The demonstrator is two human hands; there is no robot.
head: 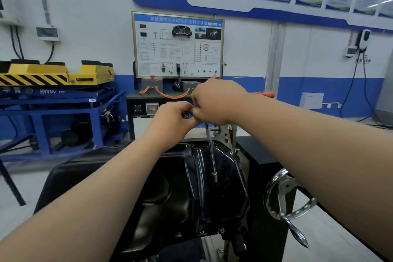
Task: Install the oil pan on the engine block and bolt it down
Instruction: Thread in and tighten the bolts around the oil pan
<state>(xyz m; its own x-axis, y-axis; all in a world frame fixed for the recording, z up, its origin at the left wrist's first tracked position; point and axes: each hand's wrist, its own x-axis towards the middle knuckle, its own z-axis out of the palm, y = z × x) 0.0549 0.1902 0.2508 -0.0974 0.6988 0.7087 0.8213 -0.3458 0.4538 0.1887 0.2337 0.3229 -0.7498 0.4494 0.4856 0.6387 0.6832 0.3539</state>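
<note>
The black oil pan sits on the engine, on the stand just in front of the person, and at least two bolts show in its right flange. Both hands are held together above the far end of the pan. The right hand is curled tightly around the top of a long socket tool. Its thin shaft hangs down to a socket end over the middle of the pan, not on any bolt as far as I can see. The left hand touches the right one, its fingers curled around a small shiny piece (a bolt or a part of the tool, I cannot tell which). I judge that the tool is being made ready for a next bolt. Because the tool is held only at its top, the long shaft can swing and the socket can miss the bolt head or scratch the pan. If the shiny piece is a loose bolt, it can slip from the fingers and fall beside the pan. A bolt started tilted would probably damage the thread. The right forearm is near the crank wheel and could knock it.
</note>
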